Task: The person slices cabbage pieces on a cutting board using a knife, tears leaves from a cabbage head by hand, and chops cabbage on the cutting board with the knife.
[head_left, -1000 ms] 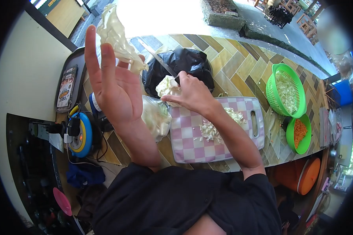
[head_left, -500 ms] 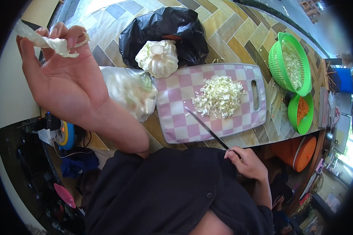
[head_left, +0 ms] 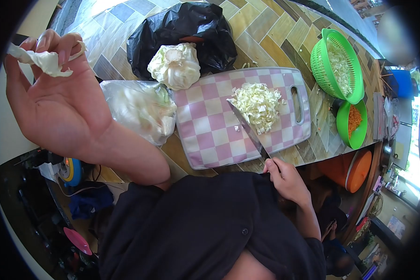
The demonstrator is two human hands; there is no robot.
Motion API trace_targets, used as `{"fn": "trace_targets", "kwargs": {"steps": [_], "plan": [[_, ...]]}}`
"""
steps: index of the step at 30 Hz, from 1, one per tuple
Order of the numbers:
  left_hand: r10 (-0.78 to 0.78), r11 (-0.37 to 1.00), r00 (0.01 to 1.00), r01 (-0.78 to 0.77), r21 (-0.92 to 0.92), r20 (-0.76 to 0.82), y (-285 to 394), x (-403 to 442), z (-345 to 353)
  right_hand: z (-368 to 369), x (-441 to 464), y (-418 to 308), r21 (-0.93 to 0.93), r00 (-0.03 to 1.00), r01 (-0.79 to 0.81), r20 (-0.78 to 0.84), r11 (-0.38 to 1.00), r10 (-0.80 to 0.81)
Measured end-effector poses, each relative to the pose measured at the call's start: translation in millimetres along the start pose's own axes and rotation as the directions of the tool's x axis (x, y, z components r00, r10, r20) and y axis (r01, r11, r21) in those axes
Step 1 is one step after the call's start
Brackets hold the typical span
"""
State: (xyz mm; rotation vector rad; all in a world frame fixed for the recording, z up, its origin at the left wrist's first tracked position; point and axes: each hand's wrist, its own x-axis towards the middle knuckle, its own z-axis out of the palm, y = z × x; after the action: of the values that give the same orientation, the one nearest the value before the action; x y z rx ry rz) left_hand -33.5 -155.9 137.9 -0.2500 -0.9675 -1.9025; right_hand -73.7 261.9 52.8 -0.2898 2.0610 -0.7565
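Observation:
My left hand is raised at the upper left, palm toward me. Its fingers are curled around a pale cabbage leaf piece. In my right hand, at the table's near edge, is the handle of a knife. The blade lies over the pink-and-white checkered cutting board, its tip beside a pile of chopped cabbage. A cabbage head rests near the board's upper left corner, against a black plastic bag. Left of the board, a clear plastic bag holds pale vegetables.
At the right, a green basket contains chopped cabbage. Below it stands a green bowl with shredded orange vegetable. An orange container is beneath the tabletop's right side. Another person's hands show at the lower right.
The knife has moved up and lies further over the board, with its tip closer to the cabbage pile. My left hand, still with the leaf, has shifted slightly left in the view.

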Motion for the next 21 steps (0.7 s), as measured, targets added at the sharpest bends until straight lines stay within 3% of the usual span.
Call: {"fn": "trace_targets", "kwargs": {"steps": [8,13,16,20,21], "plan": [[-0.021,1.0,1.0,0.021,0.0,-0.001,-1.4,-0.1,4.0,1.4,-5.8,1.7,0.349,0.977,-0.213,0.093,0.913,0.192],[-0.03,1.0,0.999,0.03,-0.006,0.011,-3.5,-0.3,2.3,-0.8,-14.7,2.3,0.547,0.966,-0.257,0.164,0.797,0.199],[-0.039,0.999,0.999,0.039,-0.018,0.006,-3.5,0.3,2.0,0.3,-18.1,2.4,0.561,0.971,-0.231,0.179,0.795,0.156],[-0.044,0.999,0.999,0.044,-0.028,0.017,-4.1,1.1,0.7,15.7,-3.6,-10.3,0.324,0.985,-0.127,0.149,0.938,0.082],[-0.043,0.999,0.999,0.044,-0.026,0.02,-4.0,1.3,0.4,20.1,1.6,-13.1,0.345,0.985,-0.13,0.155,0.93,0.08]]}}
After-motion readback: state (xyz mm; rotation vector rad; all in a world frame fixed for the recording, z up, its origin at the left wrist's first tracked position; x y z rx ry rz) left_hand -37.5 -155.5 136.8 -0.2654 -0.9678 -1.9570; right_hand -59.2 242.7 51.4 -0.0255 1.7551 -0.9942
